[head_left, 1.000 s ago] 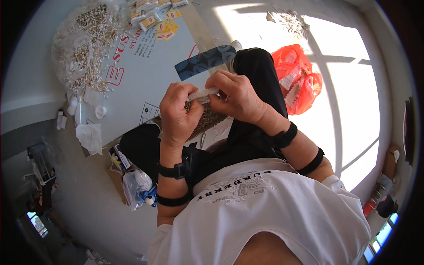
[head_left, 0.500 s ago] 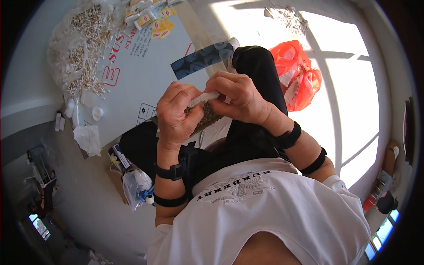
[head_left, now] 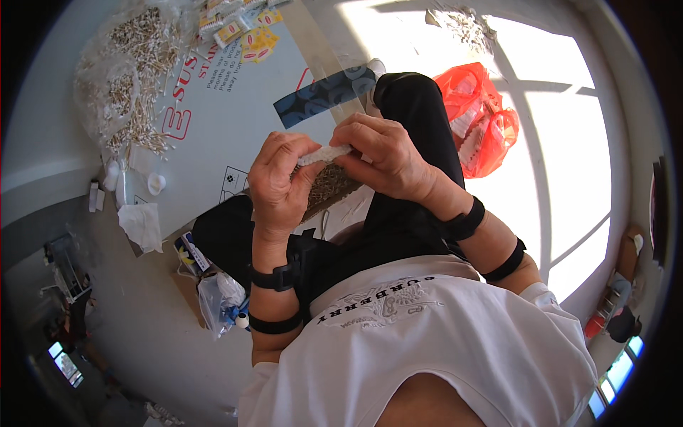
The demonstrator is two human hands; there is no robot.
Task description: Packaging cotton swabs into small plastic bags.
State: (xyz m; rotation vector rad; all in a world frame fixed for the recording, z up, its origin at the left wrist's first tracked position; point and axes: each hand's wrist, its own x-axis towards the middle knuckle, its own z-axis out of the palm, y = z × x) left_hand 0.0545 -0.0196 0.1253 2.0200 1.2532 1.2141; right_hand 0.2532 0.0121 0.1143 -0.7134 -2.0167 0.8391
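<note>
Between my two hands is a white, knobbly bundle of cotton swabs (head_left: pixel 322 155), with its swab heads turned up toward me. My left hand (head_left: pixel 276 181) is closed on its left end, thumb below and fingers above. On the other end, my right hand (head_left: pixel 388 156) is closed in a pinch, its fingers hiding part of the bundle. Just beneath the hands, over my lap, sits a cardboard box (head_left: pixel 345 193) with a mass of small tan and brown bits (head_left: pixel 324 188); the left hand partly covers it.
A clear bag of loose cotton swabs (head_left: pixel 131 78) spills onto the grey-white board (head_left: pixel 206 156) at far left. Small packets (head_left: pixel 231 32) and a dark patterned strip (head_left: pixel 324 98) lie there too. A red plastic bag (head_left: pixel 477 121) stands right of my knee.
Both hands still grip the bundle. My left hand has shifted slightly left, and its thumb and fingers have opened a wider gap, showing more of the box's contents.
</note>
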